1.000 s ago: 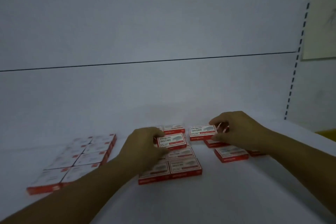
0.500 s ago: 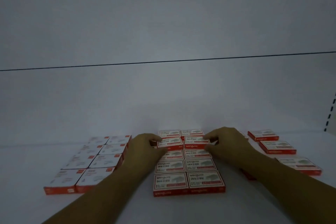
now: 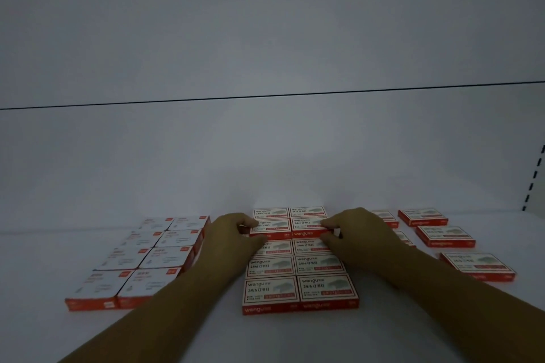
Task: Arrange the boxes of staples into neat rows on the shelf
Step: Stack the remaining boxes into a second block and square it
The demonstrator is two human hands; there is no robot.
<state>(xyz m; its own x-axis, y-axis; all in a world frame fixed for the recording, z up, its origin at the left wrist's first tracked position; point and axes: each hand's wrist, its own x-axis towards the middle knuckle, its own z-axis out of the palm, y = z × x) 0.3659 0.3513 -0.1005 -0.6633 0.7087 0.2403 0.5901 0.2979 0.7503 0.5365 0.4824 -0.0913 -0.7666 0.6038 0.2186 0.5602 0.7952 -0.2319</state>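
Both hands rest on the white shelf (image 3: 272,339). The left hand (image 3: 233,237) pinches the left raised box (image 3: 270,227) and the right hand (image 3: 358,230) pinches the right raised box (image 3: 308,225), side by side atop the middle block of boxes (image 3: 299,286) between the forearms. A tidy block (image 3: 141,262) lies left of the left hand; loose boxes (image 3: 445,236) lie right of the right hand.

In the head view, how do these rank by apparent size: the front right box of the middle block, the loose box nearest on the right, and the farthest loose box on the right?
1. Front right box
2. Nearest loose box
3. Farthest loose box
Nearness to the camera probably causes these differences.
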